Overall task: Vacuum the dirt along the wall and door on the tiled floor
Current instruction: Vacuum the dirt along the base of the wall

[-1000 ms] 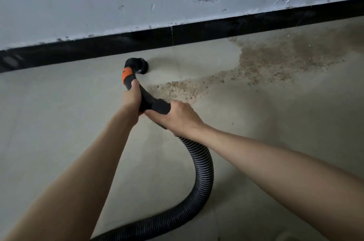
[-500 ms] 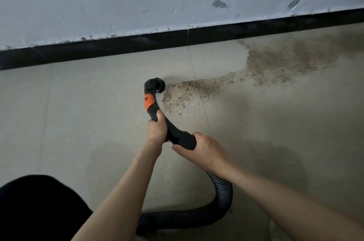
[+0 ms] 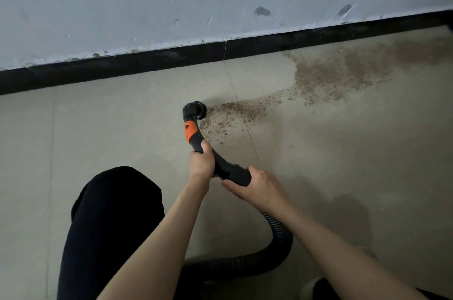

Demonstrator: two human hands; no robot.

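dirt (image 3: 326, 79), a brown gritty spill, lies on the pale tiled floor (image 3: 122, 128), thickest on the right close to the black skirting board (image 3: 147, 62) at the foot of the scuffed grey wall (image 3: 171, 0), and thinning into a tongue that reaches left to the vacuum nozzle (image 3: 196, 109). the round black nozzle sits at the very tip of that tongue, with bare floor between it and the skirting. behind it runs a curved black handle with an orange collar (image 3: 190, 131). the left hand (image 3: 202, 165) is wrapped round the handle just below the collar, thumb on top; the right hand (image 3: 257, 185) grips the thicker cuff where the ribbed hose (image 3: 282, 236) begins. the hose loops back toward the person, past a knee in black trousers (image 3: 110, 214).

most of the dirt looks untouched. the risk, as i judge it, is a fast sideways sweep pushing grit ahead of the nozzle and scattering it, or leaving a thin line against the skirting. the trailing hose loop could also drag through the patch.
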